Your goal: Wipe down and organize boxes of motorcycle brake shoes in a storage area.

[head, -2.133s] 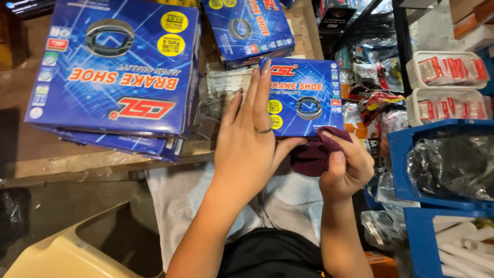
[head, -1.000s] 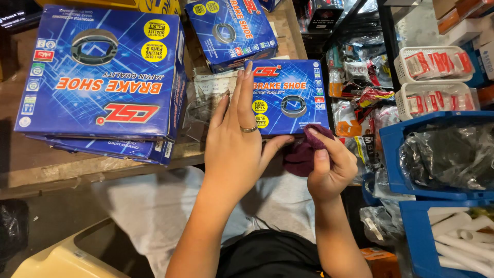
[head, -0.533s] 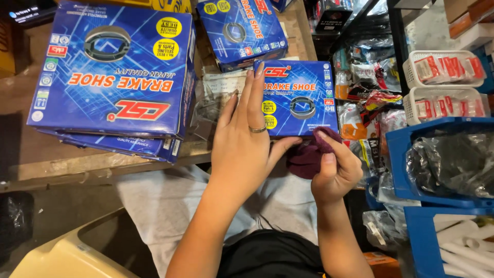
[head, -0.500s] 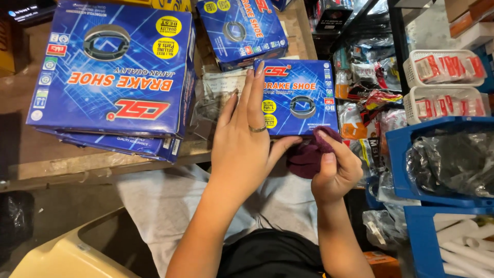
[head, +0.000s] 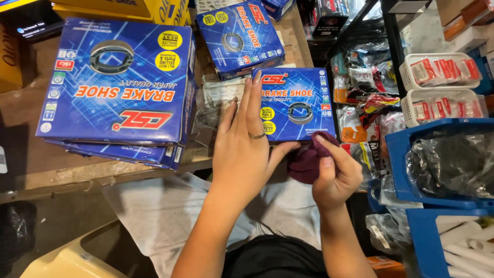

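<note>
Crowded shop stock fills the head view, with a worn wooden counter [head: 77,172] running across the upper left and middle of the frame; its front edge cuts a ragged line from the left border toward the centre.

At frame centre, the small blue box [head: 296,103] lies flat on the counter, its near edge at or just past the counter's front edge. The left hand [head: 244,154] rests on the box's left part, fingers straight and spread flat, a ring on 1 finger, gripping nothing. Just right of centre, the right hand [head: 334,172] is curled closed around a dark maroon cloth [head: 306,162], which touches the box's lower right corner.

In the upper left, a large blue box [head: 118,85] tops a stack of similar flat boxes, the stack's right edge close to the left hand. Crumpled clear plastic [head: 208,113] fills the narrow gap between them. At top centre, a medium blue box [head: 239,36] sits tilted, its lower corner just beside the small box's upper left corner.

Along the right side, hanging packets, 2 white baskets [head: 440,69] and blue bins [head: 411,170] holding dark plastic bags stand near the right hand, leaving little room there. Below the counter edge, a white cloth [head: 154,206] covers the lap, the most open stretch in the frame.
</note>
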